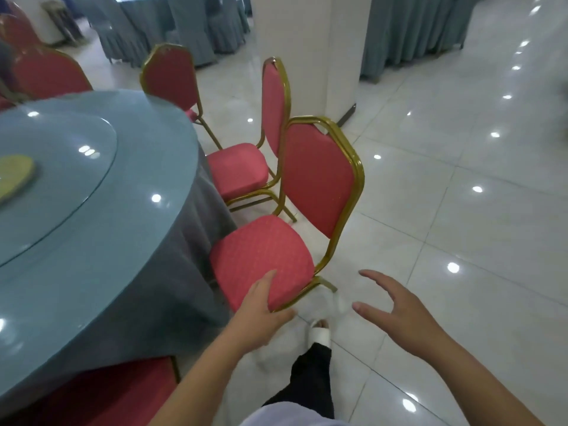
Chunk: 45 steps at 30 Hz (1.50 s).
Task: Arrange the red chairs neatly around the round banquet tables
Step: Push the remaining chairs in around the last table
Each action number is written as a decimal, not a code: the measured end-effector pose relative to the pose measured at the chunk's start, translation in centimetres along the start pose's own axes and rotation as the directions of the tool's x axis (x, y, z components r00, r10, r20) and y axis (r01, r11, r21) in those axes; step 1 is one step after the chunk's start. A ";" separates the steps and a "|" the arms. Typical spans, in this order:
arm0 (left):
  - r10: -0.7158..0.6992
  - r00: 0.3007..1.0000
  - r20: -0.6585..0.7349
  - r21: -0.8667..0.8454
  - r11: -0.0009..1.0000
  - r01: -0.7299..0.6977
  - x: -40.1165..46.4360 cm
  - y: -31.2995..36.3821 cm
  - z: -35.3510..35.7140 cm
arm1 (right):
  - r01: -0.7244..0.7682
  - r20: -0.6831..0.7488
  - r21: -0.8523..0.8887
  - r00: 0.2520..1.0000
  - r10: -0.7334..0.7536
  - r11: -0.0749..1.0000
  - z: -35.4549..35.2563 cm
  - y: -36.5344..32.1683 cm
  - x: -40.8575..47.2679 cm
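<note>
A red chair with a gold frame (264,256) stands beside the round banquet table (76,229), its seat turned toward the blue-grey cloth. My left hand (261,312) grips the near corner of that seat, thumb on top and fingers beneath the edge. My right hand (396,312) hovers open to the right of the chair, fingers spread, touching nothing. A second red chair (242,170) stands just behind, a third (172,78) farther round the table, and another (46,72) at far left.
A white pillar (310,50) rises right behind the chairs. Covered tables and chairs in grey-blue cloth (166,29) fill the back. A red chair seat (107,392) sits at the bottom left. Glossy white tiles (461,210) spread to the right. My foot (319,332) is below the chair.
</note>
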<state>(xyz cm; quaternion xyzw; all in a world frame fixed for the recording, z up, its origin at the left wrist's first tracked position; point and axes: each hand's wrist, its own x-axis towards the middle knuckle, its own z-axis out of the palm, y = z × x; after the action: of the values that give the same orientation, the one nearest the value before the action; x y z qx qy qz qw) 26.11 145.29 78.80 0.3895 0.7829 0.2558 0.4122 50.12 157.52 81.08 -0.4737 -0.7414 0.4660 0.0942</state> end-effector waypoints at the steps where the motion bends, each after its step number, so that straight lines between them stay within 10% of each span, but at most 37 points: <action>1: -0.003 1.000 -0.009 -0.021 1.000 0.003 2.6 1.3 0.0 | -0.005 -0.004 -0.015 1.000 0.005 1.000 -1.3 -0.2 1.8; 13: -0.015 0.998 -0.061 -0.168 0.986 0.004 29.3 17.8 0.0 | -0.044 -0.090 -0.120 0.995 0.033 0.992 -15.1 -5.6 22.1; 22: -0.164 0.964 -0.208 -0.247 0.963 0.110 38.2 22.7 5.1 | 0.221 0.194 -0.174 0.963 -0.187 0.960 -17.8 -7.8 38.0; 28: -0.342 0.872 -0.350 -0.388 0.900 0.197 40.1 24.6 6.9 | 0.496 0.468 -0.248 0.814 -0.345 0.832 -18.6 -10.9 48.7; 34: -0.500 0.812 -0.302 -0.496 0.809 0.314 40.1 26.2 6.9 | 0.827 0.721 -0.298 0.522 -0.456 0.476 -15.8 -12.8 57.6; 45: -0.521 0.821 -0.232 -0.422 0.815 0.398 30.7 23.6 6.2 | 0.942 0.870 -0.266 0.326 -0.370 0.205 -13.2 -12.4 53.9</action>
<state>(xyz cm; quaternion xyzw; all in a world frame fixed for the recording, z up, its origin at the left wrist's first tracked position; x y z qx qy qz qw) 29.80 184.31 78.85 0.0550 0.8536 0.3464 0.3852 21.45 206.61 81.73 0.1371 -0.9677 0.1304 -0.1664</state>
